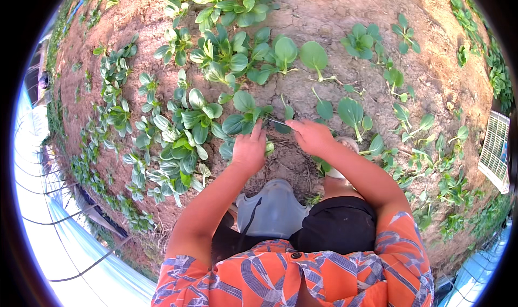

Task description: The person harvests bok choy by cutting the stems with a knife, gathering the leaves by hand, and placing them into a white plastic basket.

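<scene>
My left hand [249,151] reaches down among leafy greens that look like bok choy, its fingers at the stems of one plant [243,118]. A pale green stalk end [269,148] shows at the right side of that palm; the fingers hide how it is held. My right hand [315,137] is closed around a thin metal blade tool [277,122], probably a knife, whose handle is hidden in the fist. The blade points left, its tip close to the plant's base. Loose single leaves [313,58] lie on the soil beyond my hands.
Dense greens [182,145] grow to the left. Plucked leaves [351,112] and small plants are scattered to the right. A translucent grey plastic object [271,209] sits between my legs. At the far right stands a white plastic crate [494,151]. Plastic film [60,242] borders the left.
</scene>
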A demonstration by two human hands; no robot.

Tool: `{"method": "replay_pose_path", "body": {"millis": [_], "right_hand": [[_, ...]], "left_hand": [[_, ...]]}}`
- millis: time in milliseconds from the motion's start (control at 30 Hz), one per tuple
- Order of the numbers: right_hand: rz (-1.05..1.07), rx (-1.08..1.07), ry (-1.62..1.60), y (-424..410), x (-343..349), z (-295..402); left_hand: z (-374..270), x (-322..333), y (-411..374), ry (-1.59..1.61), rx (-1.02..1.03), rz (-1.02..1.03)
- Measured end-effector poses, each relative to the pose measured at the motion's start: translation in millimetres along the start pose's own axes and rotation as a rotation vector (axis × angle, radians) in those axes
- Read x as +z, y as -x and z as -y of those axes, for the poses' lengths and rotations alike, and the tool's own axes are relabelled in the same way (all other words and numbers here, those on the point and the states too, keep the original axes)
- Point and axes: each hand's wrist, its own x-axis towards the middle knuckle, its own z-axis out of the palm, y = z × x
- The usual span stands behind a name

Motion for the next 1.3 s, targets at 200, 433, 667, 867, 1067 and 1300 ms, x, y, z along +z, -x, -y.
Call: {"method": "replay_pose_path", "body": {"millis": [200,433,667,867,1067,1300], "right_hand": [[0.068,0.08,-0.036,-19.2,6.6,-2.2],[0.096,0.181,-0.137,-21.3,15.6,-7.1],[0.12,0.184,-0.27,-8.7,18.2,-21.0],[0.125,0.263,-0.371,-17.0,33.6,-20.6],[0.285,0.493,-0.608,-23.6,31.2,-11.5],[0.378,0.651,-1.001,-21.7,35.1,-19.0]], "left_hand": [[10.6,-2.4,-12.9,0.142,-0.209,0.068],[18.2,-10.6,-15.1,0.189,-0.285,0.114],[26.8,6.0,-12.2,0.399,-0.317,0.072],[32.4,25.6,-13.1,0.558,-0.368,-0.025],[35.8,34.1,-13.5,0.597,-0.366,-0.044],[37.6,41.3,-13.0,0.654,-0.386,-0.059]]}}
